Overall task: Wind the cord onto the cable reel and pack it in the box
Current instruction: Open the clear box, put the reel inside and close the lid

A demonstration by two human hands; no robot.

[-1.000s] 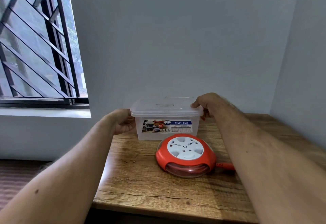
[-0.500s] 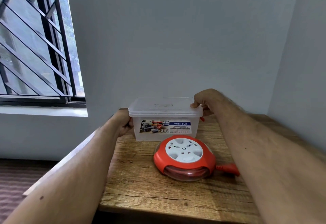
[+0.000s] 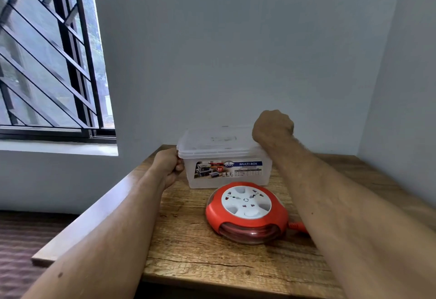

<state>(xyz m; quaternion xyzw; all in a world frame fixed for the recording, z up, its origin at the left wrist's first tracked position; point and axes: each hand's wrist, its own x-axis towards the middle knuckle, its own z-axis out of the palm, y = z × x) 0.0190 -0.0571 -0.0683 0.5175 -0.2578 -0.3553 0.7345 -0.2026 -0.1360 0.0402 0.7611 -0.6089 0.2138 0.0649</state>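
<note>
A clear plastic box (image 3: 226,176) with a printed label stands at the back of the wooden table (image 3: 188,239). Its translucent lid (image 3: 212,140) is tilted, raised at the right end. My right hand (image 3: 272,127) grips that raised right edge of the lid. My left hand (image 3: 168,165) holds the box's left end just under the rim. In front of the box lies the round red cable reel (image 3: 246,212) with a white socket face, cord wound inside. Its red plug (image 3: 298,225) sticks out at the right, partly hidden by my right forearm.
Grey walls close in behind and to the right of the table. A barred window (image 3: 47,63) and its sill (image 3: 59,147) are at the left. A narrow wooden ledge (image 3: 77,223) runs along the table's left side, with dark floor below.
My right hand has risen, lifting the right end of the lid off the box. My left hand stays on the box's left end. The reel has not moved.
</note>
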